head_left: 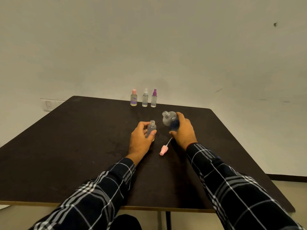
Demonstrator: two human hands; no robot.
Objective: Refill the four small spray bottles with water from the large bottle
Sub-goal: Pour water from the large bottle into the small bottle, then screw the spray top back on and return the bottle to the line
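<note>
2 checked sleeves (99, 193) are reaching in over the near edge of 1 dark table (66, 146). Beyond them, the left hand (141, 138) is gripping 1 uncapped small bottle (152, 129) standing upright near the table's middle, fingers and thumb curling round its body. Just right of it, the right hand (184, 131) is clamping its fingers round 1 large bottle (170, 121), tilting the open mouth toward the far left. 1 pink spray cap (164, 149) is lying on the table between the 2 hands, on the near side. At the far edge, 3 more small bottles are standing in a row: pink-capped bottle (133, 98) left, white-capped bottle (145, 98) middle, purple-capped bottle (154, 98) right.
</note>
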